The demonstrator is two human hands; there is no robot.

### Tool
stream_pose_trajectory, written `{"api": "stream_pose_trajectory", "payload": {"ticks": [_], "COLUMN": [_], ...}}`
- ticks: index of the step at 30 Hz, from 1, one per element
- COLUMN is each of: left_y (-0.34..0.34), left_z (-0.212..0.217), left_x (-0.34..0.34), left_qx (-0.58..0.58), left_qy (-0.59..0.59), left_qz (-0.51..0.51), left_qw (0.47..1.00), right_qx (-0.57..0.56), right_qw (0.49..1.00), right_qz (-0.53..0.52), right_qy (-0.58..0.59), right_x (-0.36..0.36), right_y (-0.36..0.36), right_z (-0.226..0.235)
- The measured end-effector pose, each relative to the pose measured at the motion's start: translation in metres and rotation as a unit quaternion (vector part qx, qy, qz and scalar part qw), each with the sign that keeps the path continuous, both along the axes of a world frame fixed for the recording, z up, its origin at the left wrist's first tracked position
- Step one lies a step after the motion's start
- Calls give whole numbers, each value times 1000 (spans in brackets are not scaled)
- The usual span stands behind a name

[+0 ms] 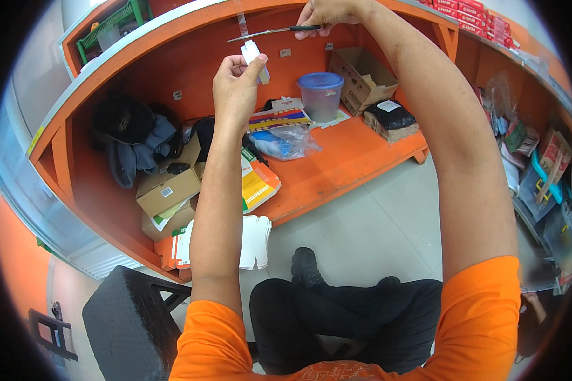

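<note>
left hand [235, 86]: pinches one small white card [254, 57], raised above the orange shelf [337, 165] | right hand [324, 13]: fist clenched around one knife [270, 32], blade pointing left just above the card | shelf: one blue-lidded tub [321, 95], two open cardboard boxes [362, 76]

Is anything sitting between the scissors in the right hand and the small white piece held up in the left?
Nothing visible. The scissors in the right hand point at the white piece pinched by the left hand, with only open air between them.
</note>
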State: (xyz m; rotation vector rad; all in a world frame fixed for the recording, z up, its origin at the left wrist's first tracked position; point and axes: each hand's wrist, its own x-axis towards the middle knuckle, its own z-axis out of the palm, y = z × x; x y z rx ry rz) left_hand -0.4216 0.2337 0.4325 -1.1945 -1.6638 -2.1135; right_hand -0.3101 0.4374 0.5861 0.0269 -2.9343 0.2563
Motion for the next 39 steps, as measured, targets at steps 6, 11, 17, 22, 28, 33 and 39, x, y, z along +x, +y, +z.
{"api": "stream_pose_trajectory", "payload": {"ticks": [6, 11, 17, 22, 28, 33, 39], "left_y": [1, -5, -17, -20, -7, -19, -42], "left_z": [-8, -19, -68, -135, -190, -200, -184], "left_x": [-3, 3, 30, 73, 119, 135, 114], "left_qx": [-2, 22, 37, 56, 49, 3, 41], "left_qy": [-2, -2, 4, -2, 44, 69, -42], "left_qz": [-7, -21, -30, -20, 41, 70, -56], "left_qw": [1000, 1000, 999, 998, 997, 995, 997], "right_qx": [-63, -100, -276, -505, -545, -550, -548], "right_qw": [997, 991, 953, 826, 790, 776, 762], "right_qz": [-51, -89, -92, -21, -35, -64, -37], "right_qy": [-4, -14, 83, 248, 277, 301, 342], "right_x": [1, 11, 41, 83, 98, 100, 108], "right_y": [2, 3, 43, -70, -117, -131, -136], "right_z": [-8, -15, -119, -226, -278, -296, -304]}}
